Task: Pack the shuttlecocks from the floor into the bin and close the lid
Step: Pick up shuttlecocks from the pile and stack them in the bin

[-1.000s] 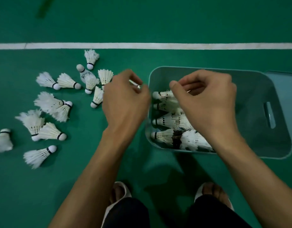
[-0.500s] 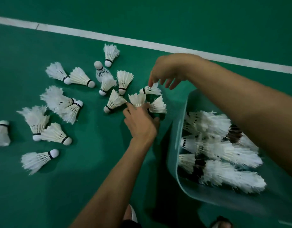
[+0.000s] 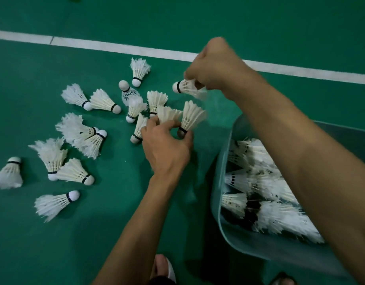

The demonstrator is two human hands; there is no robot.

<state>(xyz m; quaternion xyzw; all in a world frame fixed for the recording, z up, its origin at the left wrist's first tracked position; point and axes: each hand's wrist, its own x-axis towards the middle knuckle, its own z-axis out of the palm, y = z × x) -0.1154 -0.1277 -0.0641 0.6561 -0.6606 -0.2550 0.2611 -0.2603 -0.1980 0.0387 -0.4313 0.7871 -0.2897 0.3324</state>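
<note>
The left hand (image 3: 167,145) pinches 2 shuttlecocks (image 3: 183,118) by their corks on the floor (image 3: 115,233); the right hand (image 3: 214,64) grips 1 more (image 3: 184,87), lifted. Either could slip or crush feathers. The bin (image 3: 225,223) sits just right, part-filled; many loose shuttles (image 3: 74,173) lie scattered left.

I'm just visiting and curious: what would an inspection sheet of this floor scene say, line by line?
Surface: green court floor with a white line.
Job's things: many loose shuttlecocks lie on the floor; the open bin already holds several.
Clutter: nothing seen.
Grippers: left hand pinches two shuttlecocks by their corks; right hand grips one shuttlecock by its feathers.
Cables: nothing seen.
Surroundings: the person's sandalled foot at the bottom edge; lid not in view.
</note>
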